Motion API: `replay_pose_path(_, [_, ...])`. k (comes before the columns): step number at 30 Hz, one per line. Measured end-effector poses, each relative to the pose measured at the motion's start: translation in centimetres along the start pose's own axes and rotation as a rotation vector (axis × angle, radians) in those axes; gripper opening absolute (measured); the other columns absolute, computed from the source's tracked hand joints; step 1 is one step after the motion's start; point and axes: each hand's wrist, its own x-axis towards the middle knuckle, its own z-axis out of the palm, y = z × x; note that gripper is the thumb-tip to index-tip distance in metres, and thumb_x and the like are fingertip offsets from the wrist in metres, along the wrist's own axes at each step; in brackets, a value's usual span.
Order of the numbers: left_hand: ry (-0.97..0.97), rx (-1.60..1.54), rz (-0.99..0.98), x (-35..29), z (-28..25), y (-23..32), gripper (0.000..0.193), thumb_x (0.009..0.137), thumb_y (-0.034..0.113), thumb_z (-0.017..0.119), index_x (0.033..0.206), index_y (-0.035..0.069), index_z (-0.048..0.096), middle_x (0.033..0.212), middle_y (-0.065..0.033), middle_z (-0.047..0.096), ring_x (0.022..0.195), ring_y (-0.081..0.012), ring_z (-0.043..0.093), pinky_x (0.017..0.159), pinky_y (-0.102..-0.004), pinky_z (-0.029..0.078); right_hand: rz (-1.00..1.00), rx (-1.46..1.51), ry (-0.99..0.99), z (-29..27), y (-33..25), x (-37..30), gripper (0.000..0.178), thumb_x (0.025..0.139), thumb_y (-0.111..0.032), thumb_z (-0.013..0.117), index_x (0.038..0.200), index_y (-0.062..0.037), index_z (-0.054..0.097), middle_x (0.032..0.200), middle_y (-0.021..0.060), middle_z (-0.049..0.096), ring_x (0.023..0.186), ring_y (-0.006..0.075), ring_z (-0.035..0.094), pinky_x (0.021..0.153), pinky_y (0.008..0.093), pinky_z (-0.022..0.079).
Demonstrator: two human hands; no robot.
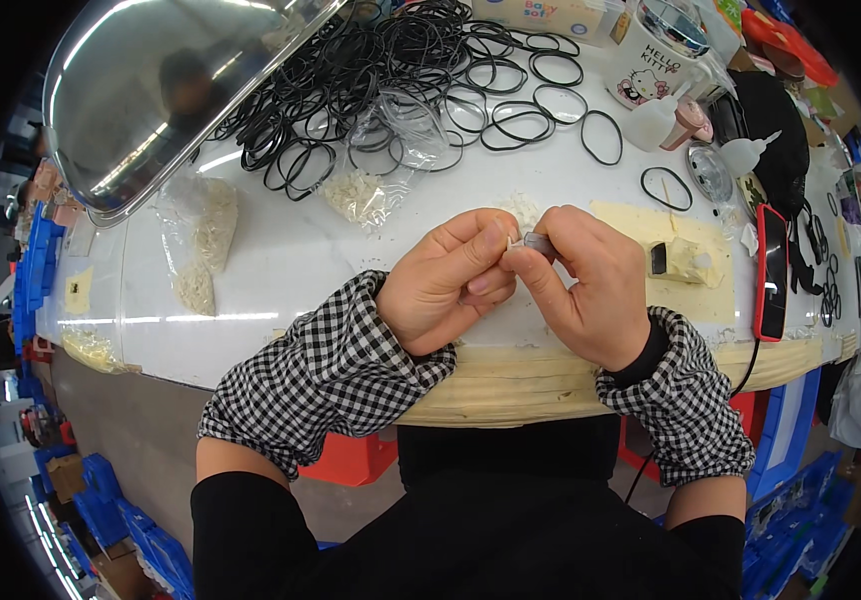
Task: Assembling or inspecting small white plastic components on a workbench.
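Over the front of the white table, my two hands meet fingertip to fingertip. In my left hand (454,282), thumb and forefinger pinch a tiny whitish piece (512,243), too small to name. My right hand (594,285) is closed on a small grey blade-like tool (541,244), its tip against that piece; the fingers hide much of it. Just beyond them lies a little heap of pale bits (521,208). Farther left, clear plastic bags (213,225) hold many small whitish pieces, and one open bag (359,197) spills some onto the table.
A large pile of black rubber rings (381,60) covers the back, beside a clear domed cover (181,90). To the right are a yellowish block (689,262) with a black piece, a red-edged phone (772,275) on a cable, a mug (651,65) and squeeze bottles (649,122).
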Motion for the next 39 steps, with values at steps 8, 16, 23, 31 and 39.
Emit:
replay_pose_path(8, [0.05,-0.006,-0.018,-0.07,0.59,0.21,0.02,0.099,0.024,0.044,0.101,0.006,0.053,0.094,-0.0079,0.058,0.057,-0.002,0.031,0.062,-0.0155,0.035,-0.019,-0.055,0.03,0.05,-0.05,0.07,0.031,0.082,-0.032,0.066,0.072,-0.0067,0.052,0.061,0.0039,0.051,0.05,0.0203,0.051,0.045,0.0308,0.038])
replay_pose_path(16, [0.004,-0.003,-0.005,-0.03,-0.05,-0.15,0.018,0.099,0.023,0.045,0.1,0.007,0.053,0.095,-0.006,0.058,0.058,-0.0012,0.033,0.062,-0.0153,0.035,-0.007,-0.055,0.004,-0.15,-0.33,0.03,0.03,0.082,-0.032,0.066,0.073,-0.0069,0.053,0.061,0.0037,0.051,0.051,0.0205,0.052,0.045,0.0307,0.038])
replay_pose_path(23, [0.015,-0.004,-0.014,-0.06,0.19,0.01,0.018,0.098,0.024,0.045,0.1,0.007,0.052,0.106,-0.0137,0.059,0.058,-0.0016,0.031,0.059,-0.0145,0.034,-0.033,-0.076,0.046,0.12,-0.07,-0.04,0.03,0.082,-0.032,0.067,0.073,-0.0068,0.052,0.062,0.0038,0.051,0.051,0.0208,0.052,0.045,0.031,0.039])
replay_pose_path(31, [-0.002,-0.002,-0.003,-0.03,0.18,-0.07,0.02,0.099,0.025,0.045,0.097,0.006,0.052,0.079,0.0032,0.048,0.062,-0.0024,0.037,0.06,-0.0182,0.035,-0.024,-0.078,0.006,-0.25,-0.36,-0.02,0.028,0.082,-0.032,0.066,0.075,-0.0071,0.055,0.06,0.0033,0.05,0.05,0.0199,0.051,0.045,0.0304,0.038])
replay_pose_path(39, [0.02,0.02,-0.03,-0.08,0.53,0.2,0.019,0.098,0.025,0.047,0.099,0.007,0.051,0.067,0.0054,0.039,0.057,-0.0028,0.032,0.089,-0.0245,0.04,-0.044,-0.053,0.037,-0.05,-0.06,-0.05,0.028,0.082,-0.031,0.067,0.074,-0.0072,0.054,0.06,0.0031,0.05,0.05,0.0197,0.051,0.044,0.0304,0.038])
